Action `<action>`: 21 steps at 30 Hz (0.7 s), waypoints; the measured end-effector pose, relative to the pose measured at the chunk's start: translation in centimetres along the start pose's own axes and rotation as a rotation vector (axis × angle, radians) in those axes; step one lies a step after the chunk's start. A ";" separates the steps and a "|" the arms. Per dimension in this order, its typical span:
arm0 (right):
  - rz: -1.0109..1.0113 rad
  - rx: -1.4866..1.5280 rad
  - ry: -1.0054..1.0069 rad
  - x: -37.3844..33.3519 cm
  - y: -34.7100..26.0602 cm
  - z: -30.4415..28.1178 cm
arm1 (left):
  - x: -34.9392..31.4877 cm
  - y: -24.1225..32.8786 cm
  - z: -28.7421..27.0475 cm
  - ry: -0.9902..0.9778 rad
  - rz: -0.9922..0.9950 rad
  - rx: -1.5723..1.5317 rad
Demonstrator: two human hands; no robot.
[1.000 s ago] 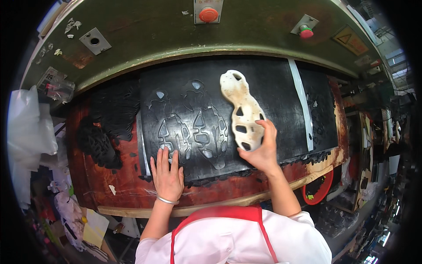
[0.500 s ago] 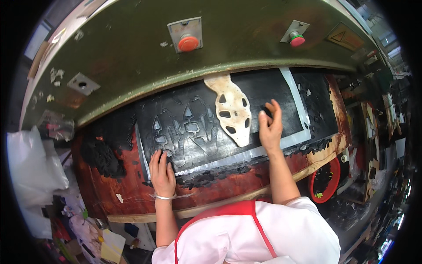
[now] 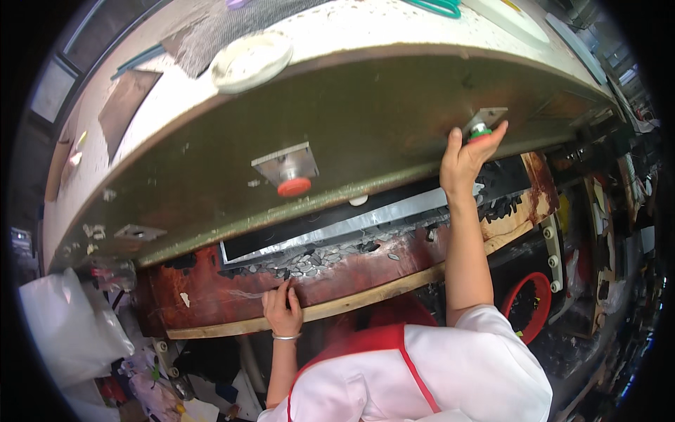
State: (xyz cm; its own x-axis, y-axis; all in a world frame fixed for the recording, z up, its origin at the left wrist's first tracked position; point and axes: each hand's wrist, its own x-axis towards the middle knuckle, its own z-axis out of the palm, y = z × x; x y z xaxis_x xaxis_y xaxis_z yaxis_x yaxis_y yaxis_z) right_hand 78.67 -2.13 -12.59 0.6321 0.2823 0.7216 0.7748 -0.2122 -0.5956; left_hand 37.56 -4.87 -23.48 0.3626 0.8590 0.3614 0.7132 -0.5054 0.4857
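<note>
My right hand [image 3: 464, 162] reaches up to the right-hand push button [image 3: 481, 133] on the green machine front. Its fingers are stretched out, the thumb stands apart, and the palm side is against the button. Low over the red-brown board [image 3: 232, 299], my left hand [image 3: 283, 311] is open with its fingers loosely bent. Small black scraps [image 3: 309, 264] lie just beyond its fingertips. Behind them, a black sheet [image 3: 267, 239] on a pale silvery strip [image 3: 330, 228] runs under the machine's edge. Only the tip of the cream cut-out plate [image 3: 358, 200] shows there.
The green machine beam [image 3: 365, 119] spans the view, with another red button [image 3: 294, 184] at its middle. On its white top are a round dish [image 3: 252, 60] and grey cloth [image 3: 232, 35]. A red basin [image 3: 527, 307] stands at the lower right, clear plastic [image 3: 67, 330] at the left.
My right hand has moved from beside the cream plate up to the right button. My left hand has come off the black sheet, nearer me. The beam now covers most of the sheet and plate.
</note>
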 end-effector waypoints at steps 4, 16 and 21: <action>-0.045 -0.048 -0.061 -0.7 1.9 -0.5 | 2.2 -0.3 0.1 0.012 0.090 -0.084; 0.114 0.188 -0.829 -19.2 -0.4 -12.3 | -1.3 -0.1 -0.3 0.046 -0.006 -0.065; 0.077 0.167 -0.917 -20.4 -0.6 -14.8 | -4.7 0.1 -1.3 0.016 -0.080 -0.081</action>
State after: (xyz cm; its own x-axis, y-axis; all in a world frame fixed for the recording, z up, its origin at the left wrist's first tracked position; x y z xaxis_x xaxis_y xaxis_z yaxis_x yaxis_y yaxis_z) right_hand 65.57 -21.63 -21.75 0.3671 0.9163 0.1600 0.6742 -0.1436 -0.7244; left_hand 35.16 -9.04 -24.08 0.2960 0.8959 0.3313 0.6883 -0.4405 0.5764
